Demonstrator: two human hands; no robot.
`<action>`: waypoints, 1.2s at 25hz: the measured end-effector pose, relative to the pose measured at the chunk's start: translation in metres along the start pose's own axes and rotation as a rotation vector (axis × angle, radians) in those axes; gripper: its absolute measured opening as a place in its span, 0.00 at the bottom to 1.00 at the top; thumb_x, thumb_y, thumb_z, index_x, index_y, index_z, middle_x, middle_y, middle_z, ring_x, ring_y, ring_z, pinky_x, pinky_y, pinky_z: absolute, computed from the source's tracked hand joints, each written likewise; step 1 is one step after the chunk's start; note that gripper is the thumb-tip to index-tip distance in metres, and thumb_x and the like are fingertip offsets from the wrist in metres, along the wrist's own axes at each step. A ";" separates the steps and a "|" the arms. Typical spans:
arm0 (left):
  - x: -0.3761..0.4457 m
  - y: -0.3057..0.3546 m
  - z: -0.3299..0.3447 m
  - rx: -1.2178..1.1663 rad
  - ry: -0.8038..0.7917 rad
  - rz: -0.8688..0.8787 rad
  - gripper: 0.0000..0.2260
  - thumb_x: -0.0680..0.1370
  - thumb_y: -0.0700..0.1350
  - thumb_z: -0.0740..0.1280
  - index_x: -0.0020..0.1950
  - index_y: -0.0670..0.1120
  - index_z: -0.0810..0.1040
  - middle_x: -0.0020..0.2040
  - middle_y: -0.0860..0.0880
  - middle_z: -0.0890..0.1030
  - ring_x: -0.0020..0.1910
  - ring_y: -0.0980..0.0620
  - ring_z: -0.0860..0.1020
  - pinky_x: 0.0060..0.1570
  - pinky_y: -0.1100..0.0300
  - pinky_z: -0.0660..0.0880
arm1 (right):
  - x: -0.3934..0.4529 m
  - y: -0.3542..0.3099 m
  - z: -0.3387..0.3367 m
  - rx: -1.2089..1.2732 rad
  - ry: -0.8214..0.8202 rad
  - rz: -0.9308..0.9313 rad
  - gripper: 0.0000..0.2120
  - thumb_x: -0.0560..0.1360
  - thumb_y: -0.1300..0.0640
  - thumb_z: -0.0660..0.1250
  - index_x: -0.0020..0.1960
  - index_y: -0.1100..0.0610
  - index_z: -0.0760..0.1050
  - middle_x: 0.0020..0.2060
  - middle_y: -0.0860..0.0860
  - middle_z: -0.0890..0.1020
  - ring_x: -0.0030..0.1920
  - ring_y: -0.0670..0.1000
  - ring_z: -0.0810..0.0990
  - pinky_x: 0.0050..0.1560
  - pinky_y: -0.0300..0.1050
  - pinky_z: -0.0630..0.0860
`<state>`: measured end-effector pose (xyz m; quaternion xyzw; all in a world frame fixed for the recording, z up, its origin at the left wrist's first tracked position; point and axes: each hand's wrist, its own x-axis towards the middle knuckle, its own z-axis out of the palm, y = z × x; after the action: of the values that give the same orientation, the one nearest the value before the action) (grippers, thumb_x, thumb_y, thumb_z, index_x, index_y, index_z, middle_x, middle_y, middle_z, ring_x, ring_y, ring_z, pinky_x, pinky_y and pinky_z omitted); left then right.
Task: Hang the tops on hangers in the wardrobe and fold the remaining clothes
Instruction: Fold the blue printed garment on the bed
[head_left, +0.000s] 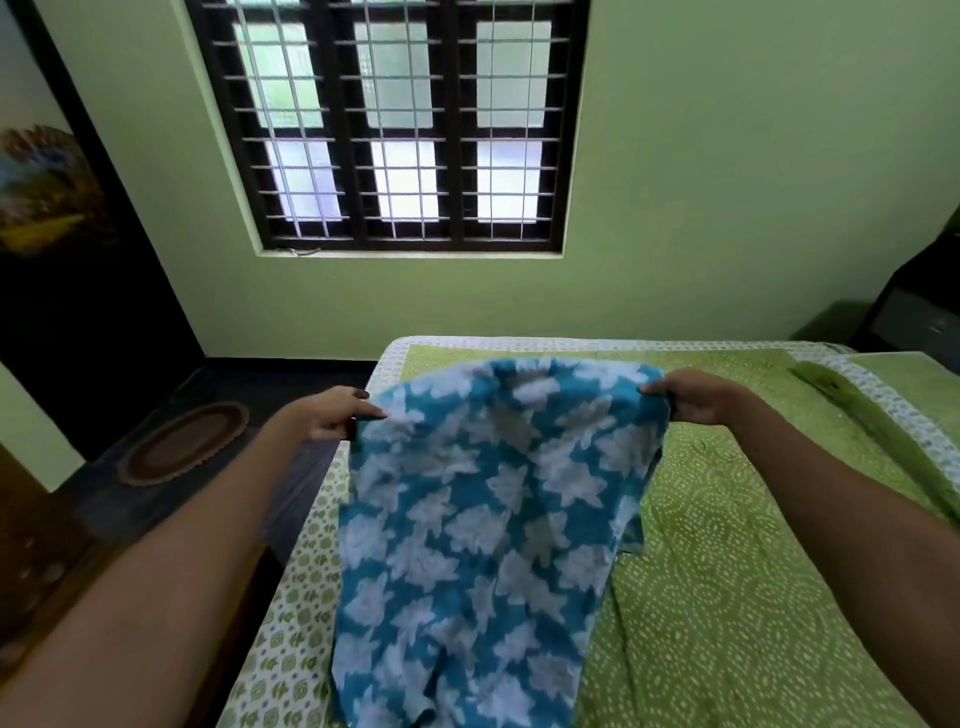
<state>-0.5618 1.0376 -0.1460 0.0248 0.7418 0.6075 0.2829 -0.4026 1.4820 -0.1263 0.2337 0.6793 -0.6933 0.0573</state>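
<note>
Folding looks barely begun: your left hand (332, 415) and right hand (691, 397) each pinch a top corner of the blue white-flowered garment (478, 519), stretched above the green bed (727, 571), with no folded pile or hanger in view.

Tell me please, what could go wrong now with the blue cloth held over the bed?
1. Each hand, left hand and right hand, pinches only an edge of the blue garment, so one side may slip.
2. Its left side hangs past the bed edge and might slide toward the floor.
</note>
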 end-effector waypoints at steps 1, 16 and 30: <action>0.000 0.000 0.001 0.037 0.060 -0.016 0.25 0.74 0.36 0.69 0.69 0.39 0.66 0.50 0.43 0.79 0.44 0.50 0.78 0.37 0.60 0.77 | 0.003 0.001 -0.003 -0.050 0.053 0.013 0.08 0.75 0.66 0.63 0.53 0.66 0.73 0.39 0.57 0.82 0.35 0.52 0.81 0.30 0.40 0.79; 0.010 0.031 0.007 -0.189 0.207 0.245 0.09 0.77 0.30 0.61 0.49 0.43 0.76 0.31 0.49 0.82 0.28 0.58 0.80 0.34 0.68 0.78 | 0.004 0.004 -0.023 0.180 0.243 -0.183 0.15 0.77 0.71 0.58 0.63 0.65 0.71 0.43 0.55 0.78 0.34 0.49 0.80 0.33 0.36 0.79; -0.015 0.046 0.014 -0.086 0.219 0.284 0.16 0.74 0.27 0.64 0.57 0.45 0.71 0.41 0.42 0.77 0.41 0.49 0.76 0.38 0.65 0.79 | -0.006 -0.008 -0.035 0.136 0.422 -0.239 0.15 0.77 0.72 0.55 0.53 0.61 0.77 0.39 0.52 0.77 0.38 0.48 0.73 0.35 0.36 0.73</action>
<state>-0.5572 1.0563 -0.0991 0.0509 0.7304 0.6717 0.1123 -0.3922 1.5152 -0.1155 0.2947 0.6509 -0.6750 -0.1839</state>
